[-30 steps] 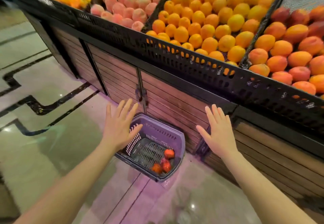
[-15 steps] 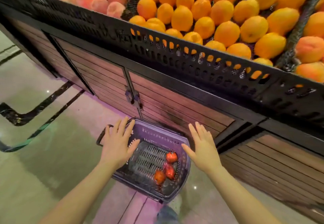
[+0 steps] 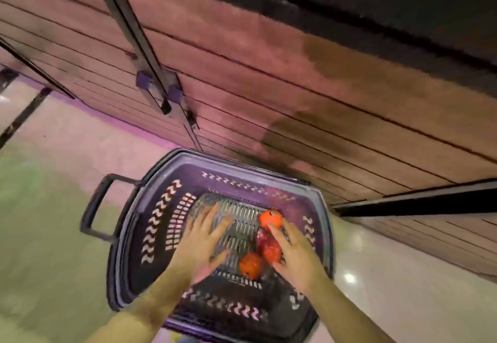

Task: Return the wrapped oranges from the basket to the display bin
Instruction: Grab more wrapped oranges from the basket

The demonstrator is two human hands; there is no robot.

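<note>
Glossy tiled floor (image 3: 48, 235) meets a slatted wooden cabinet front (image 3: 295, 106). The purple basket (image 3: 129, 238) sits on it, holding three wrapped oranges (image 3: 270, 219). Left hand (image 3: 200, 243) hovers, fingers spread; right hand (image 3: 295, 255), fingers extended, touches the oranges.

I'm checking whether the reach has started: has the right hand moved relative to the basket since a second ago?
Yes. The right hand has come down into the purple basket, from above its right rim to beside the wrapped oranges.
</note>
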